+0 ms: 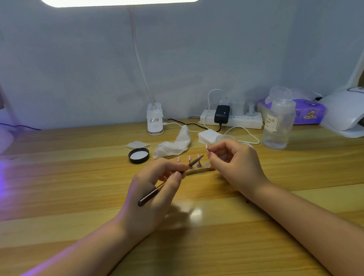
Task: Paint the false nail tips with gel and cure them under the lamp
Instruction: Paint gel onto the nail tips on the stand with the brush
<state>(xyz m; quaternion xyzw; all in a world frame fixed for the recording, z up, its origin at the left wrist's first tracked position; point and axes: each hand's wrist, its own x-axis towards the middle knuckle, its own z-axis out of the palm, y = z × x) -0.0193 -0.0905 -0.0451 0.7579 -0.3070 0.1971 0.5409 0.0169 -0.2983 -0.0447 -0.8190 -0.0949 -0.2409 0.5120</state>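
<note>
Table (52, 211): wood, glossy, violet glare at left edge | left hand (150, 196) grips brush (158, 188) | right hand (234, 164) pinches nail tip (207, 146) above table centre | stand (197, 171) carries more tips between the hands | beyond: lid (138, 155), cloth (173, 145), bottle (278, 122) | far edge: power strip (231, 118), lamp (351, 113) at right corner, grey wall.

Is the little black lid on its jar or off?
Off. The black lid lies alone on the table, white inside facing up, no jar under it.
</note>
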